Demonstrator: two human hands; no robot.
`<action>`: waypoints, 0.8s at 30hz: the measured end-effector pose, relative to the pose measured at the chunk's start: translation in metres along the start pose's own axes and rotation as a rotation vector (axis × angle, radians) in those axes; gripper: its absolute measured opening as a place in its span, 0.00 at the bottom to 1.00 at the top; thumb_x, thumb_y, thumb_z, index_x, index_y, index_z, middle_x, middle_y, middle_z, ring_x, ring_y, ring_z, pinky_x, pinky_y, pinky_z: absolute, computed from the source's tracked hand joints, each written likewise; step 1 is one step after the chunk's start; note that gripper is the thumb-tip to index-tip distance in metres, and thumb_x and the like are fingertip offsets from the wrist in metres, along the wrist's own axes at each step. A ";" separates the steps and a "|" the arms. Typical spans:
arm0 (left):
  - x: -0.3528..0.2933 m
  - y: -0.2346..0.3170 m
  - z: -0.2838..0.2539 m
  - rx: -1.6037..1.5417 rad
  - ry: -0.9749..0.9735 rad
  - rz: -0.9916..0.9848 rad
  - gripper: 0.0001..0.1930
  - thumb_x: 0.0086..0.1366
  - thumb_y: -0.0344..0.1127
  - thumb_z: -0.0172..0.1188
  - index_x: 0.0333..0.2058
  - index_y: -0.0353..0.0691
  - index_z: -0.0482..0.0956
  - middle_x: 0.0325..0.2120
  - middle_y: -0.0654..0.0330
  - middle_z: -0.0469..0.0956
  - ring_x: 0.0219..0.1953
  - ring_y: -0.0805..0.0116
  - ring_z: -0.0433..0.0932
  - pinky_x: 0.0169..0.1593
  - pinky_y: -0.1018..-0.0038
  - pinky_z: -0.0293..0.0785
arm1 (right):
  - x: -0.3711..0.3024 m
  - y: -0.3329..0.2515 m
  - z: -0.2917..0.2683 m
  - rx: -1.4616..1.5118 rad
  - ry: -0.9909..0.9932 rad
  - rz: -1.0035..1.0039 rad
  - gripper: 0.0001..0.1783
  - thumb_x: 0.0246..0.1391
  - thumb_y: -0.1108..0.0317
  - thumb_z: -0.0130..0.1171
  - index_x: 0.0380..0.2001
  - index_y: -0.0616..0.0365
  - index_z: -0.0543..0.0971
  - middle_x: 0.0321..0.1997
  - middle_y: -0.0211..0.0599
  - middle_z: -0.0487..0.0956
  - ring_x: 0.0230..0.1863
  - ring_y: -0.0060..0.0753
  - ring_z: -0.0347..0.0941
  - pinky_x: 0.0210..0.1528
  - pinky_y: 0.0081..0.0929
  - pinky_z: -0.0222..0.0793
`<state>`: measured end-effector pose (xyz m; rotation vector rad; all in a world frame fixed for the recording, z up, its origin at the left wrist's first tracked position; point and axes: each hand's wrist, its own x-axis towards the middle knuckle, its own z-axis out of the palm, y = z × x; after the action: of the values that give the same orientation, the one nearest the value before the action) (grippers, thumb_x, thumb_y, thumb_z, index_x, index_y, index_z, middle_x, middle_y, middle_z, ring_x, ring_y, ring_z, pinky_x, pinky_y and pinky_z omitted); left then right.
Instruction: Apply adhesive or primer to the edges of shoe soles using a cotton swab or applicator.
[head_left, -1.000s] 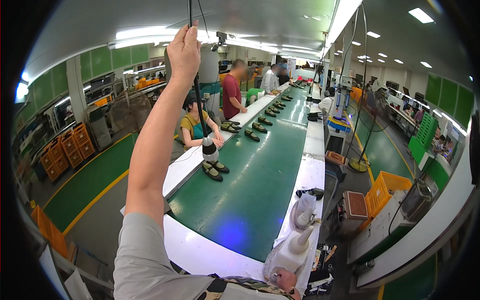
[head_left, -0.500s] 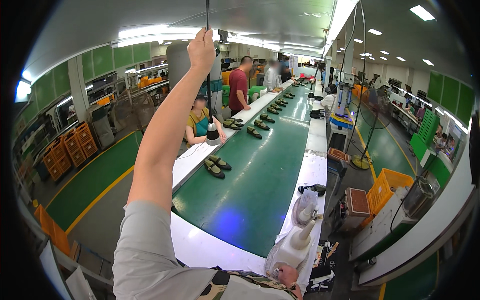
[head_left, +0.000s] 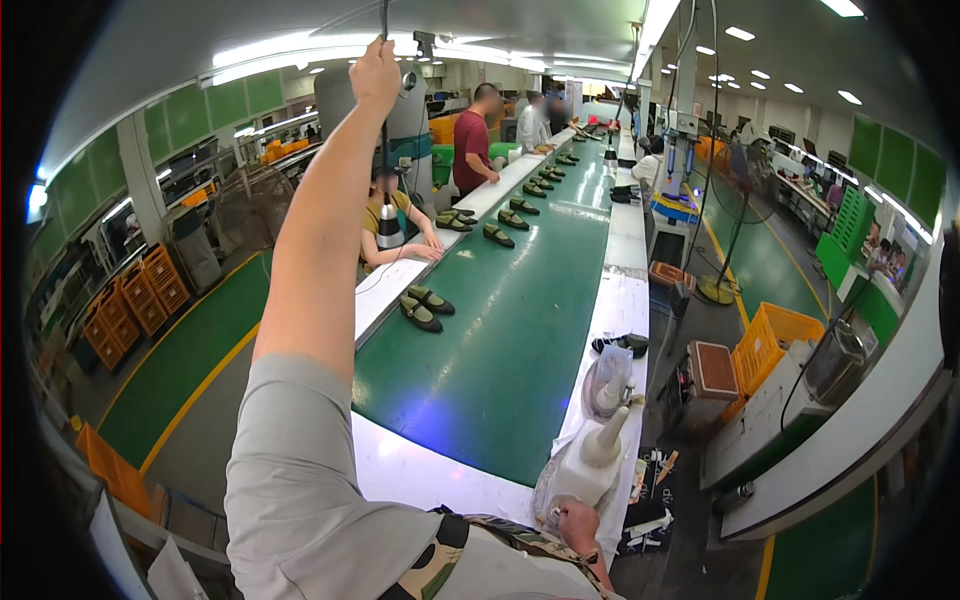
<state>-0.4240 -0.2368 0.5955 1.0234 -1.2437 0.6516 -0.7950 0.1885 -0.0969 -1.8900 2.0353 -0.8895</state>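
Note:
My left hand [head_left: 374, 76] is raised high, fingers wrapped round the dark cord [head_left: 384, 145] of a hanging lamp. Below it, the lamp's black-and-white shade [head_left: 390, 228] hangs in front of a seated co-worker. At the lower right my right hand [head_left: 578, 525] is closed beside a white squeeze bottle [head_left: 588, 462] with a tall nozzle. Whatever its fingers hold is too small to make out. The bottle stands in a clear plastic-lined holder. A pair of dark olive flat shoes [head_left: 424, 306] rests on the green conveyor belt [head_left: 480, 350], near its left edge.
More shoes [head_left: 498, 235] line the belt farther off. A second bottle [head_left: 608, 388] and a dark shoe [head_left: 622, 344] sit on the right white ledge [head_left: 618, 300]. Co-workers stand along the left side. An orange crate [head_left: 780, 340] and a brown-topped box [head_left: 716, 370] are at right.
My left hand and the lamp have shifted up and left in the view. The seated co-worker's hands now show on the left ledge. The right hand stays beside the bottle.

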 end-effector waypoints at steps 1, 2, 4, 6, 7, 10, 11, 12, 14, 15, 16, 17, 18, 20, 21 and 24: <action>0.003 -0.009 0.004 0.047 0.010 0.026 0.23 0.71 0.50 0.45 0.52 0.41 0.78 0.31 0.45 0.83 0.39 0.43 0.81 0.50 0.56 0.73 | 0.000 -0.002 -0.002 -0.002 0.013 -0.004 0.04 0.46 0.69 0.57 0.24 0.52 0.81 0.27 0.43 0.81 0.31 0.52 0.79 0.34 0.48 0.74; 0.005 -0.018 0.012 0.038 -0.007 0.027 0.23 0.71 0.50 0.45 0.52 0.41 0.78 0.31 0.45 0.83 0.39 0.43 0.81 0.50 0.56 0.73 | 0.001 -0.003 -0.003 -0.001 0.010 0.015 0.04 0.46 0.69 0.57 0.24 0.52 0.81 0.27 0.43 0.81 0.31 0.52 0.79 0.34 0.48 0.74; 0.008 -0.032 0.019 0.065 0.046 0.076 0.24 0.71 0.51 0.45 0.52 0.42 0.78 0.33 0.43 0.82 0.40 0.41 0.80 0.50 0.54 0.73 | 0.000 -0.002 -0.003 -0.013 0.011 -0.007 0.04 0.46 0.69 0.57 0.23 0.53 0.80 0.27 0.44 0.80 0.31 0.52 0.78 0.33 0.49 0.73; 0.012 -0.045 0.023 0.038 0.055 0.094 0.24 0.70 0.52 0.45 0.53 0.42 0.78 0.34 0.42 0.82 0.40 0.41 0.80 0.50 0.54 0.72 | 0.000 0.003 0.001 -0.007 0.008 -0.014 0.04 0.46 0.69 0.57 0.24 0.53 0.80 0.27 0.45 0.80 0.31 0.53 0.78 0.33 0.49 0.73; 0.013 -0.049 0.026 0.012 0.081 0.114 0.24 0.70 0.52 0.45 0.53 0.42 0.78 0.35 0.41 0.82 0.41 0.40 0.80 0.50 0.53 0.72 | 0.001 0.004 0.003 -0.004 0.015 -0.035 0.04 0.47 0.69 0.56 0.25 0.53 0.81 0.27 0.45 0.80 0.30 0.53 0.78 0.34 0.49 0.73; 0.006 -0.041 0.044 -0.003 0.117 0.082 0.24 0.70 0.51 0.44 0.50 0.41 0.79 0.36 0.42 0.82 0.42 0.38 0.79 0.49 0.54 0.72 | 0.003 0.003 0.005 0.001 0.045 -0.029 0.03 0.45 0.69 0.59 0.23 0.53 0.82 0.26 0.44 0.80 0.29 0.54 0.78 0.31 0.48 0.72; 0.000 -0.035 0.050 -0.043 0.143 0.101 0.23 0.70 0.51 0.44 0.49 0.42 0.79 0.36 0.43 0.82 0.42 0.38 0.79 0.49 0.54 0.72 | 0.004 0.002 0.003 -0.008 0.038 -0.005 0.03 0.45 0.69 0.59 0.23 0.53 0.82 0.26 0.44 0.80 0.29 0.54 0.78 0.31 0.48 0.72; -0.001 -0.034 0.053 -0.050 0.126 0.090 0.23 0.70 0.51 0.44 0.49 0.42 0.79 0.36 0.43 0.82 0.42 0.38 0.79 0.49 0.54 0.72 | 0.005 0.000 0.002 -0.011 0.030 0.004 0.03 0.45 0.69 0.59 0.23 0.53 0.82 0.26 0.44 0.80 0.29 0.54 0.78 0.31 0.48 0.72; -0.004 -0.039 0.051 -0.078 0.100 0.087 0.22 0.69 0.51 0.46 0.48 0.42 0.79 0.37 0.45 0.82 0.41 0.38 0.79 0.47 0.53 0.72 | 0.005 -0.001 -0.002 -0.019 0.015 0.020 0.04 0.45 0.69 0.59 0.23 0.53 0.82 0.26 0.44 0.80 0.29 0.53 0.78 0.31 0.48 0.72; -0.002 -0.057 0.047 -0.070 0.097 0.085 0.22 0.69 0.51 0.46 0.48 0.42 0.79 0.37 0.45 0.82 0.41 0.38 0.79 0.47 0.53 0.72 | 0.006 -0.003 0.000 -0.010 0.010 0.000 0.04 0.45 0.69 0.59 0.23 0.53 0.81 0.26 0.44 0.80 0.30 0.53 0.78 0.32 0.48 0.72; 0.001 -0.074 0.040 -0.026 0.090 0.138 0.22 0.69 0.52 0.47 0.46 0.41 0.79 0.35 0.47 0.82 0.39 0.41 0.79 0.46 0.54 0.72 | 0.006 -0.004 0.001 0.000 0.004 -0.020 0.04 0.45 0.69 0.59 0.23 0.53 0.81 0.27 0.44 0.80 0.30 0.53 0.78 0.32 0.48 0.72; -0.001 -0.085 0.039 0.013 0.079 0.190 0.22 0.68 0.53 0.49 0.44 0.41 0.78 0.33 0.49 0.82 0.38 0.44 0.80 0.44 0.55 0.73 | 0.007 -0.005 0.001 0.002 -0.005 -0.018 0.04 0.45 0.69 0.59 0.23 0.53 0.81 0.27 0.44 0.80 0.30 0.53 0.78 0.32 0.48 0.72; -0.019 -0.072 0.048 -0.011 0.056 0.182 0.22 0.68 0.53 0.49 0.44 0.41 0.78 0.33 0.49 0.82 0.38 0.44 0.80 0.44 0.55 0.73 | 0.004 -0.004 -0.001 -0.014 -0.010 0.009 0.04 0.45 0.69 0.59 0.23 0.53 0.81 0.27 0.43 0.81 0.30 0.52 0.78 0.32 0.47 0.72; -0.047 -0.055 0.039 -0.224 -0.014 0.100 0.21 0.67 0.55 0.53 0.40 0.41 0.77 0.30 0.54 0.81 0.34 0.50 0.80 0.42 0.57 0.72 | 0.002 -0.004 -0.002 -0.028 -0.027 0.041 0.04 0.45 0.69 0.59 0.23 0.53 0.81 0.27 0.43 0.81 0.31 0.52 0.78 0.33 0.47 0.72; -0.049 -0.065 0.032 -0.201 -0.022 0.132 0.25 0.65 0.55 0.58 0.47 0.38 0.77 0.27 0.59 0.80 0.30 0.62 0.80 0.39 0.65 0.74 | 0.002 -0.004 -0.002 -0.016 -0.019 0.031 0.04 0.45 0.68 0.58 0.23 0.53 0.81 0.27 0.43 0.80 0.31 0.52 0.78 0.33 0.47 0.72; -0.079 -0.050 0.000 -0.225 -0.108 0.072 0.24 0.65 0.52 0.58 0.50 0.39 0.75 0.32 0.56 0.79 0.35 0.61 0.79 0.42 0.66 0.73 | 0.002 -0.002 0.002 0.010 -0.023 0.034 0.03 0.46 0.69 0.58 0.24 0.53 0.81 0.27 0.43 0.80 0.31 0.52 0.78 0.33 0.48 0.72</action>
<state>-0.3999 -0.2490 0.5058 0.8390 -1.4194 0.5031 -0.7924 0.1860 -0.0963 -1.8469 2.0393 -0.8635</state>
